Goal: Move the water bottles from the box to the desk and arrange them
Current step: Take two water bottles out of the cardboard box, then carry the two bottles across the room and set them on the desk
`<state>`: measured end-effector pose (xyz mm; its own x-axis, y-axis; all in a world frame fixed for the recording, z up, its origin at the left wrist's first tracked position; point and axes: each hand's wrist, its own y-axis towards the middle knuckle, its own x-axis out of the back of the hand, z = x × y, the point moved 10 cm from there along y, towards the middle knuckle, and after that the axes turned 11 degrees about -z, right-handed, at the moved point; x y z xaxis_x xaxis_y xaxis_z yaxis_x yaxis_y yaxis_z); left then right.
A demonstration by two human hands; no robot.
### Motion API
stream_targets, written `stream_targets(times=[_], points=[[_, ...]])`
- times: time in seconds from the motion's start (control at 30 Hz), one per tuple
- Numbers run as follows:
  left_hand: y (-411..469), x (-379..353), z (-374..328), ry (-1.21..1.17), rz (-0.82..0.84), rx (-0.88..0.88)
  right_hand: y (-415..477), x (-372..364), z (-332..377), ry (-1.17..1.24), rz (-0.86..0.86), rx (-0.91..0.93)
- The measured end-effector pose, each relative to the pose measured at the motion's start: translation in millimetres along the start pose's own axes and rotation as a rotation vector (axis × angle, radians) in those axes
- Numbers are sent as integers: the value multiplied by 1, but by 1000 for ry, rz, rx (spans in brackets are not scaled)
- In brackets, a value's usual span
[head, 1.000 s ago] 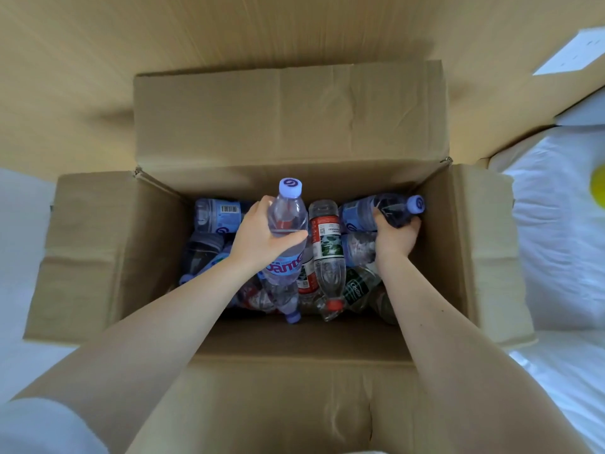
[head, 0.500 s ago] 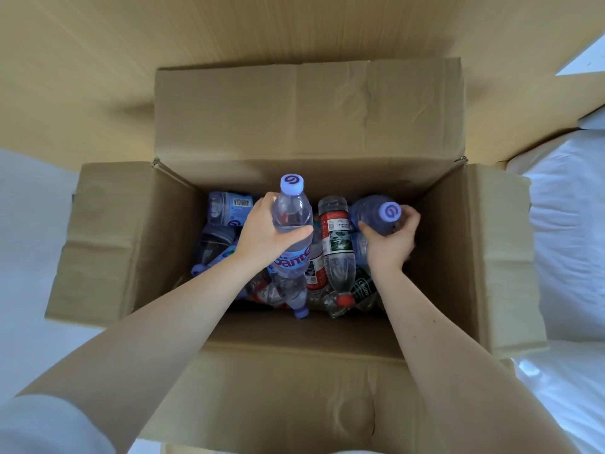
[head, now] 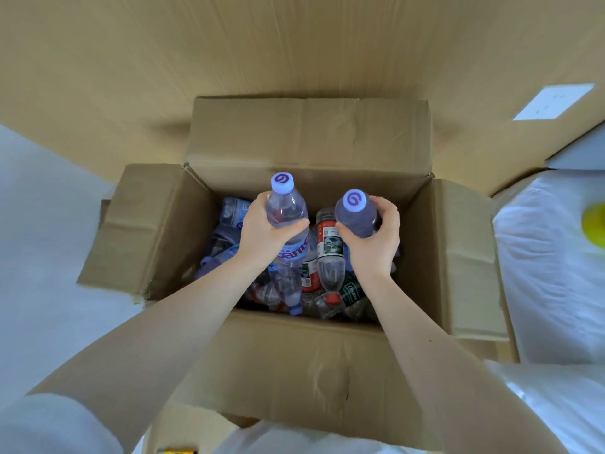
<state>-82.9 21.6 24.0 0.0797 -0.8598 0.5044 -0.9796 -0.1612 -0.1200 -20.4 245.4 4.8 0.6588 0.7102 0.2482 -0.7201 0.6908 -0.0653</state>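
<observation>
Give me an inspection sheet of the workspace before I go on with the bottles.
Surface: no desk plainly in view; the cardboard box stands open, flaps folded out.
Job's things: first bottle and second bottle, both purple-capped, held cap-up in the box's opening; more lie jumbled inside, among them a red-labelled bottle.
Clutter: yellow item at the bottom edge, cut off.
Grippers: left hand grips the first bottle; right hand grips the second bottle, fingers curled round it.
Cables: nothing seen.
Surroundings: tan panel with a white socket plate; white sheet right of the box; blurred yellow object.
</observation>
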Motion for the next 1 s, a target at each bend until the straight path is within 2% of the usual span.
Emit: stream_targets(times=[0.23, 0.37, 0.47, 0.67, 0.87, 1.0], points=[[-29, 40, -18, -177, -168, 99, -28, 24, 56, 129, 66, 71], [-41, 56, -30, -382, -106, 216, -46, 43, 91, 186, 43, 108], [-53, 59, -40, -611, 54, 332, -66, 68, 120, 235, -49, 166], [-96, 39, -64, -867, 528, 422, -115, 123, 149, 335, -168, 235], [-146, 3, -89, -802, 802, 382, -159, 185, 151, 405, -283, 174], [-188, -31, -105, -742, 1000, 383, -182, 223, 139, 568, -329, 11]])
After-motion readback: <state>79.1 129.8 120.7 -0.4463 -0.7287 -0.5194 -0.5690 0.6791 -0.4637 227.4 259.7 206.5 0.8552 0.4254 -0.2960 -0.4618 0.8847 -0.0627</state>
